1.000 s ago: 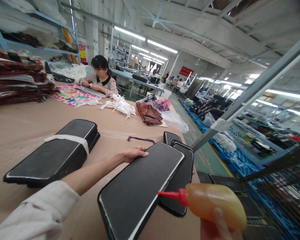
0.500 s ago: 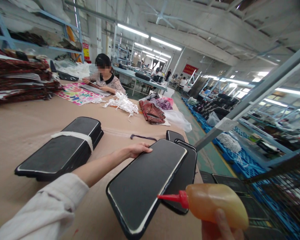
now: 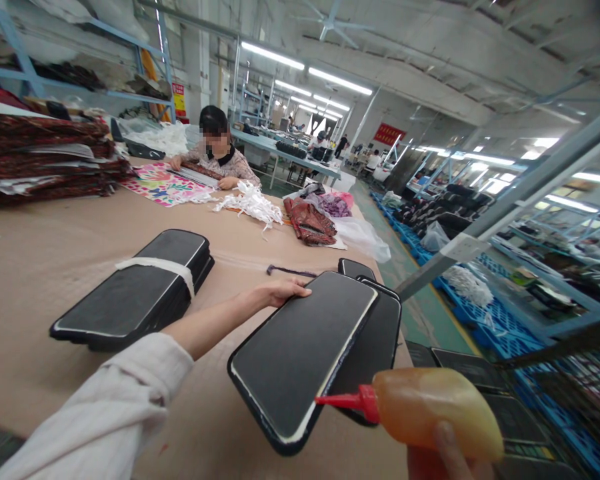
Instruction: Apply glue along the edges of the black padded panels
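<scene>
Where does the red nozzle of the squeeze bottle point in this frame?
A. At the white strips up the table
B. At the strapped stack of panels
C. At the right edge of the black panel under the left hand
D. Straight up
C: the right hand holds the bottle with its nozzle tip at the right edge of the panel that the left hand steadies.

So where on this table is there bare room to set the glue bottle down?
Bare tabletop lies left of the tied stack of black panels, and between that stack and the white strips. It is crowded at the right edge: left hand on the top panel, more panels beneath, bottle in the right hand.
</scene>
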